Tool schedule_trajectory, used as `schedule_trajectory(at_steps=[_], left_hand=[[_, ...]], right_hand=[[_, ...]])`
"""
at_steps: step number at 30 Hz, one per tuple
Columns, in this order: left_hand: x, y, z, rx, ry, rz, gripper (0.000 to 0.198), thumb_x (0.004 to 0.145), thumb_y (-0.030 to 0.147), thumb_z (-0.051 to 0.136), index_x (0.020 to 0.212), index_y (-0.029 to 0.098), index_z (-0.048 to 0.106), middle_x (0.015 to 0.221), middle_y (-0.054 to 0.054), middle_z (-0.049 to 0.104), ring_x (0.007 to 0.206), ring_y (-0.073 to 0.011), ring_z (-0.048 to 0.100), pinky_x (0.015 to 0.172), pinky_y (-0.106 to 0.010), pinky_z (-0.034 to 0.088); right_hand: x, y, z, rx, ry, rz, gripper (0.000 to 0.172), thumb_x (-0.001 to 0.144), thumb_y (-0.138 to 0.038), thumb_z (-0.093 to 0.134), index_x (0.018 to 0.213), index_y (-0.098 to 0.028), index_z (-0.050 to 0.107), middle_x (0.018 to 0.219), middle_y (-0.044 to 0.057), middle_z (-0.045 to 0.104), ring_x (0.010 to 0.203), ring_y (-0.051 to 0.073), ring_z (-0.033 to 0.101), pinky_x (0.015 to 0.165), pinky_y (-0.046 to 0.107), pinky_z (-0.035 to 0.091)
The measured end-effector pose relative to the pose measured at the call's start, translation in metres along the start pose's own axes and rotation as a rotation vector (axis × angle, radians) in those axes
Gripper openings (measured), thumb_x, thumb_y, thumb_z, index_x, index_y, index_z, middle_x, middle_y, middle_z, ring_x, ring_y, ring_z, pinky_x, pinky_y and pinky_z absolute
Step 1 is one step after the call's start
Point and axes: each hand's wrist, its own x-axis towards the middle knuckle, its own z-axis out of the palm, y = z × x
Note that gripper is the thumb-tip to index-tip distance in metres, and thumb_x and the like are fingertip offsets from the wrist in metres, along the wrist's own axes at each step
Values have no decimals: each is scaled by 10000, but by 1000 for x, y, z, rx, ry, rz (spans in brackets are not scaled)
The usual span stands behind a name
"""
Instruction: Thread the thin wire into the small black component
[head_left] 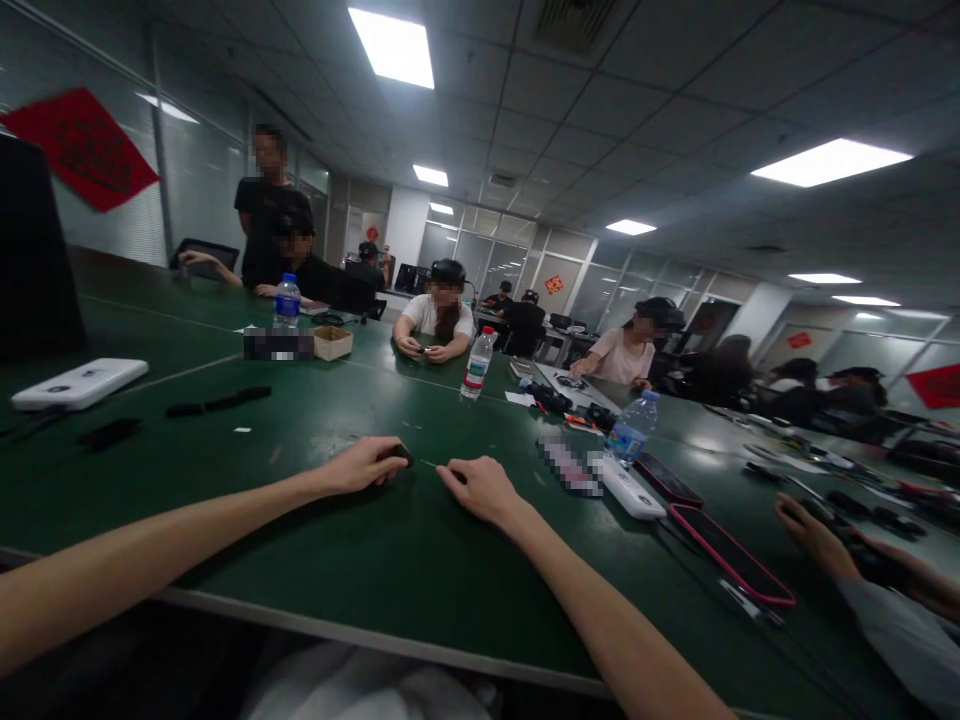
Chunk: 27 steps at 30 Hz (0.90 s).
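Observation:
My left hand (366, 464) rests over the green table (315, 570) with its fingers closed on a small dark object (404, 455). Most of that object is covered by the fingers, so its kind does not show. Just to the right, my right hand (484, 488) is closed in a pinch. A thin, pale, needle-like piece (429, 463) sticks out of its fingertips and points left toward the dark object. A short gap separates the two.
Beyond my hands stands a red-capped bottle (477, 368). To the right are a water bottle (631, 430), a white power bank (631, 488) and a pink-edged phone (731, 552). A co-worker's hand (814, 535) is at far right. Black strips (217, 400) lie left.

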Motion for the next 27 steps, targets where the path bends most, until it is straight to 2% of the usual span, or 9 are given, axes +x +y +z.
schedule_trajectory(at_steps=[4,10,22,27], left_hand=[[-1,1,0,2,1,14,357,900,519,472,860,177,567,645,21,572,546,-137,546,553,-240,407],[-2,2,-1,-6,-6,8,378,899,524,471,930,168,594,668,14,580,560,-138,551,561,-239,420],[-3,1,1,16,-33,22,375,904,508,476,977,167,615,673,6,583,571,-141,556,569,-239,424],[-2,-1,-1,28,-48,9,369,903,511,470,945,169,603,686,-1,599,578,-149,564,574,-247,431]], right_hand=[[3,-10,0,-50,-39,-9,527,995,-536,278,934,-238,709,844,41,725,738,161,651,674,229,412],[3,-16,-5,-82,-73,0,534,1000,-533,267,927,-224,697,846,50,717,724,161,651,677,235,432],[3,-15,2,-75,-52,10,513,989,-537,303,895,-222,696,801,60,703,697,171,639,660,256,430],[4,-16,5,6,22,3,495,977,-529,335,810,-214,679,714,34,667,636,158,597,618,242,384]])
